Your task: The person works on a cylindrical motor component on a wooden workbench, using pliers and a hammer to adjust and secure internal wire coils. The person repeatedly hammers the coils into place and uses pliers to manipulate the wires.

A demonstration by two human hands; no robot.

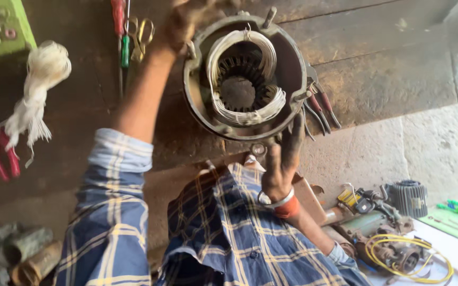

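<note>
Motor stator housing [245,74], round, rusty metal, pale wire coils looped inside the core, sits on a dark stained workbench [80,106] near the top centre of view. Left hand [184,24] grips the upper-left rim, fingers curled over the edge, blurred. Right hand [284,159] is open, greasy fingers spread flat against the lower-right rim, pressing rather than clasping; metal and orange bangles on that wrist. Red-handled pliers [319,108] lie just beside the housing on the right. Screwdrivers [120,32] and yellow scissors [143,33] lie near the left forearm. White bundle of string [38,90] further left, touching red pliers [1,153]. Green box corner [1,26] top left. Bench surface worn, oily, cracked; grey concrete ledge [430,143] on the right. Below it, a finned motor part [408,197] and yellow wire loop [414,259] among loose parts. Rusty pipes [17,254] bottom left.
</note>
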